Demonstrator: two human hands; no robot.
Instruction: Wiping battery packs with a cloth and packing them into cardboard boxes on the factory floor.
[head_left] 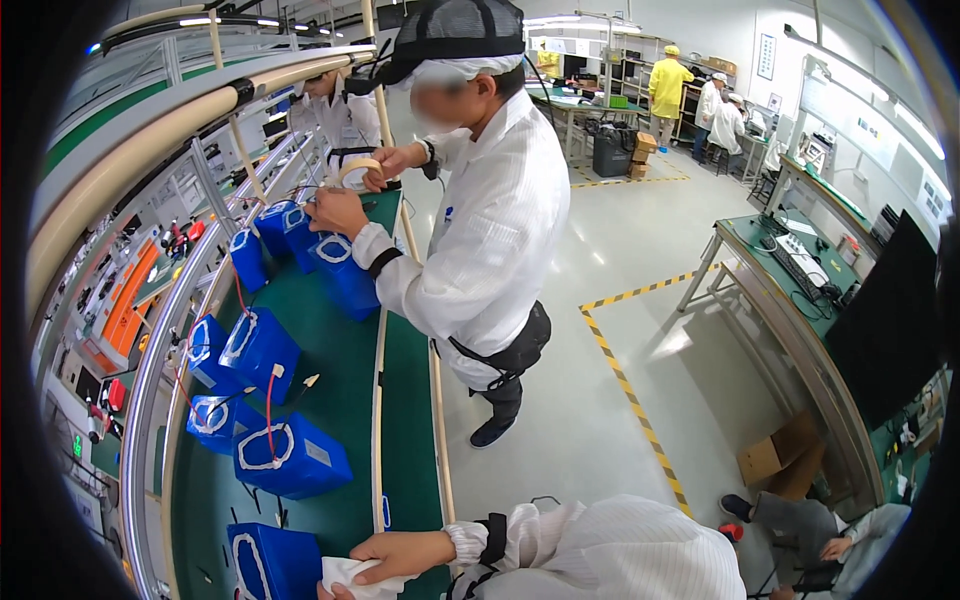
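Near the lower edge my right hand [400, 555] is closed on a crumpled white cloth [345, 572], its sleeve coming in from the right. The cloth lies against the side of a blue-wrapped battery pack [295, 560] with a white bead around its end face. A small bit of my left hand [337, 593] shows below the cloth at the picture's rim; its fingers are mostly cut off. Farther along the bench stand several more blue battery packs [315, 470], some with red leads.
The green bench [350, 390] has a pale rail along its edge. A co-worker [490, 220] in white stands farther along, holding a roll of tan tape [358, 174] over other packs. At right are another workbench [790, 260] and a seated person [860, 550].
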